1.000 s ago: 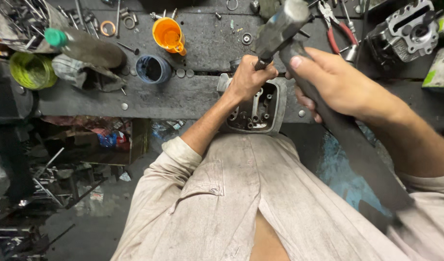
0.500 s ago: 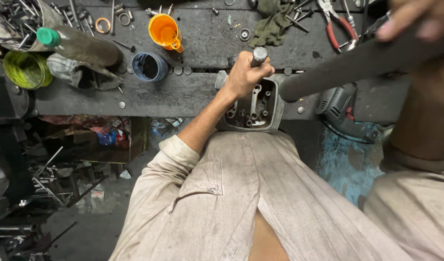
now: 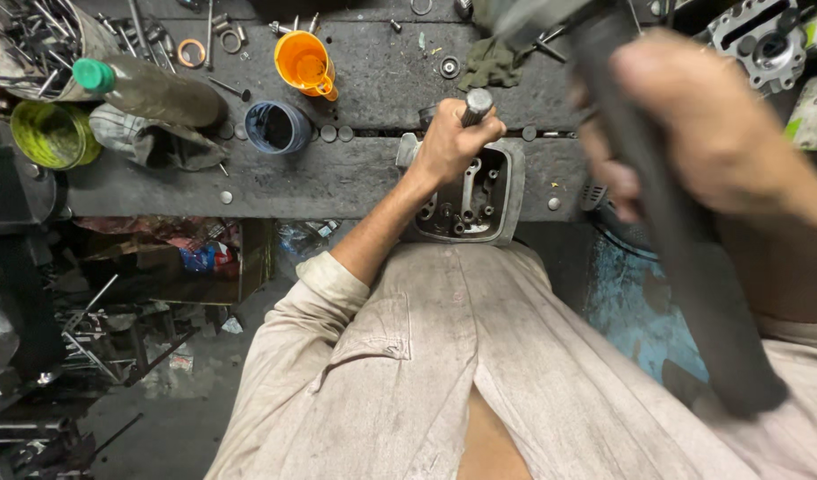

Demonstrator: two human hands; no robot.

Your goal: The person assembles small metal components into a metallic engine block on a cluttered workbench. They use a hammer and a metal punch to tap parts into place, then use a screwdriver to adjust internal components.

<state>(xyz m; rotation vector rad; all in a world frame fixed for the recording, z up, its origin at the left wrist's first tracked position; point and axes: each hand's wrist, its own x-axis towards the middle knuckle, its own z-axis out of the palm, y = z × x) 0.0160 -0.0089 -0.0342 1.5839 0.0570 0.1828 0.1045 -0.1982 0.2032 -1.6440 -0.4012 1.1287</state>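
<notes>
My left hand [image 3: 451,140] grips an upright steel punch [image 3: 476,105] set on a grey metal engine cylinder head [image 3: 480,197] at the front edge of the dark workbench [image 3: 320,173]. My right hand [image 3: 711,133] is raised close to the camera and blurred, closed around the long dark handle of a hammer [image 3: 675,240]. The hammer's head [image 3: 533,16] is up at the top of the view, above the punch. My beige shirt fills the lower half of the frame.
On the bench stand an orange cup [image 3: 306,64], a dark blue cup [image 3: 275,126], a green-capped bottle [image 3: 151,89], a yellow-green bowl [image 3: 53,133], a rag [image 3: 493,60] and scattered washers and tools. Another engine part [image 3: 760,44] sits at the far right. Scrap metal lies on the floor at left.
The hammer swung up and away, then back across the right of the view with its head above the punch. My left hand kept the punch on the cylinder head.
</notes>
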